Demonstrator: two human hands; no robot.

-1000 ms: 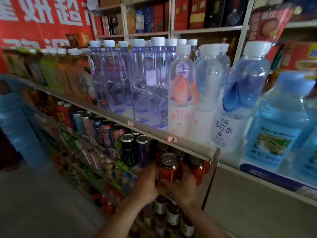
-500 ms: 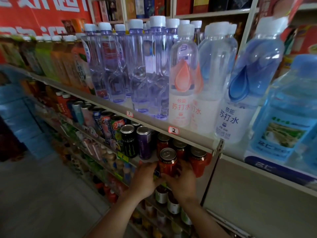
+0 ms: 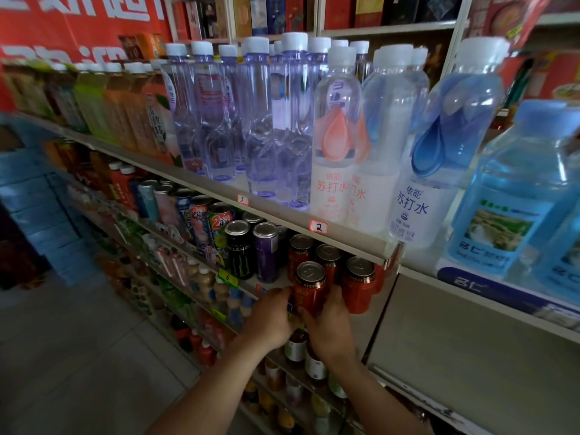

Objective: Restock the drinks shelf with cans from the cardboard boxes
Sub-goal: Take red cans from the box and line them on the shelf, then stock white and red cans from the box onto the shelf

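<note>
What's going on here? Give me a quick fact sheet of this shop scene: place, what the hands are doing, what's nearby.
place: shop aisle with stocked drinks shelves
left hand: curled against the left side of the front red can
right hand: grips the same can from the right
can position: upright, at the front edge of the can shelf
beside it: more red cans, a purple can, a black can
shelf above: clear water bottles, price tag marked 2
</note>
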